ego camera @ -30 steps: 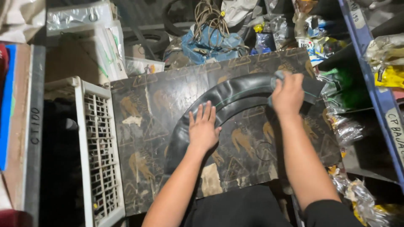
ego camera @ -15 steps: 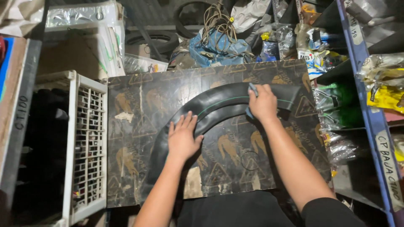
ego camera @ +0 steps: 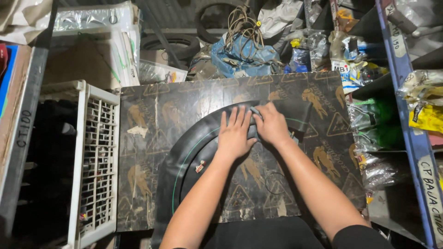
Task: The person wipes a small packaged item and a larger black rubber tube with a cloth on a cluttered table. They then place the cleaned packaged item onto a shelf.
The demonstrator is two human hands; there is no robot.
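A flat black rubber inner tube with a thin green line curves across a dark printed board. My left hand lies flat on the tube, fingers spread. Touching it on the right, my right hand presses a small grey-blue cloth onto the tube. A short stretch of tube shows to the right of that hand. A small red and white sticker sits on the tube below my left wrist.
A white slatted plastic crate stands left of the board. Behind the board lie a blue bag with tangled cords, tyres and plastic packets. A blue metal shelf frame with bagged goods runs along the right.
The tube has been pulled leftward along the board. My right hand with the cloth has slid left down the tube and now touches my left hand, which moved up and right.
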